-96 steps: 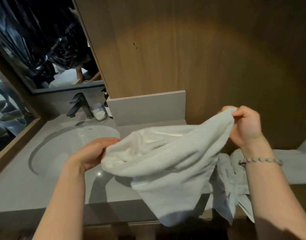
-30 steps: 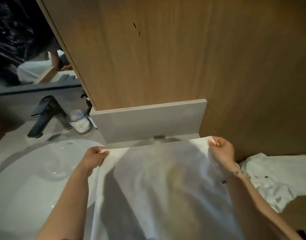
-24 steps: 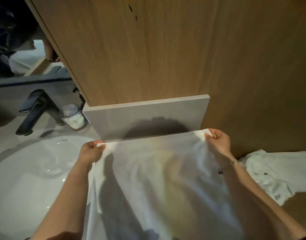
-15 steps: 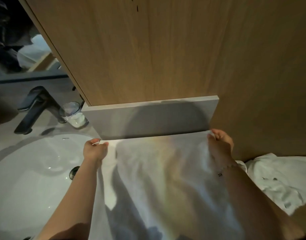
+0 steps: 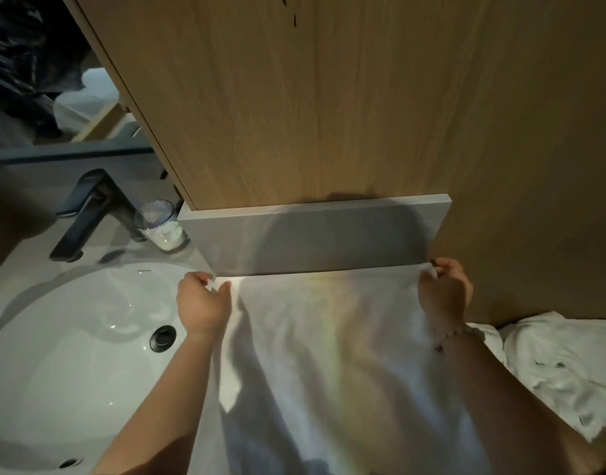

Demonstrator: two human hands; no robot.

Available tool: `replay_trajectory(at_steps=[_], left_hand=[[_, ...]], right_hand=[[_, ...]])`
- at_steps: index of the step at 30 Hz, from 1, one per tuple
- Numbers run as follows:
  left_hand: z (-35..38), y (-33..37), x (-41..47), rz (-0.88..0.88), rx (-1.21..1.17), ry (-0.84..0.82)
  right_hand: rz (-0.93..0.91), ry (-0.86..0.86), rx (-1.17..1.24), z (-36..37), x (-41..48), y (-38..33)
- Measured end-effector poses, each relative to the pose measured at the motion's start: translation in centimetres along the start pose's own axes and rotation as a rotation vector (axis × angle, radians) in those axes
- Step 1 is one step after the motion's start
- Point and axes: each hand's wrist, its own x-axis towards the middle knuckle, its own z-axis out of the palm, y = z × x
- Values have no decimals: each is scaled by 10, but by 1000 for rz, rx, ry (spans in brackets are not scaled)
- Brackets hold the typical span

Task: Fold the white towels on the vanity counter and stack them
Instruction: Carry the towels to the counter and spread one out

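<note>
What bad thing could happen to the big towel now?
1. The left hand and right hand pinch only the far corners of the white towel; if one grip slips, it may bunch up.
2. Its left edge lies next to the sink basin, so it could slide in.
3. The crumpled towel sits close on the right and might get caught in the fold.

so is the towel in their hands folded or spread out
Spread out, not folded: the towel lies flat and open, its far edge stretched between the left hand and right hand, each pinching a corner.
</note>
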Motion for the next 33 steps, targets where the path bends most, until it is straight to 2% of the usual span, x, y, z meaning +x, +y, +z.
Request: replay_trajectory(at_steps=[2,4,5,7,10,12,24,28,30,33], left_hand=[[-1,5,-13,109,165,25],[1,11,-36,278,267,-11],[5,11,-49,389,296,-44],[14,12,-75,534,378,-182],[23,9,-93,460,551,-483],[26,6,-93,441,608,-537],[19,5,-89,468,632,-472],[15,6,-92,436,566,-440],[20,7,-88,499,574,-401],[28,-1,-89,642,613,-468]], right_hand=[[-60,54,-141,-6,-8,-9],[-260,74,-248,-11,-29,-18],[-397,57,-291,-9,-46,-20],[-594,-109,-429,-4,-83,-23],[-573,-535,-674,0,-111,-24],[-551,-659,-701,1,-107,-13],[-563,-732,-790,-19,-89,-33],[-569,-641,-720,-11,-105,-32],[-666,-611,-628,1,-119,-40],[-774,-733,-605,15,-126,-43]])
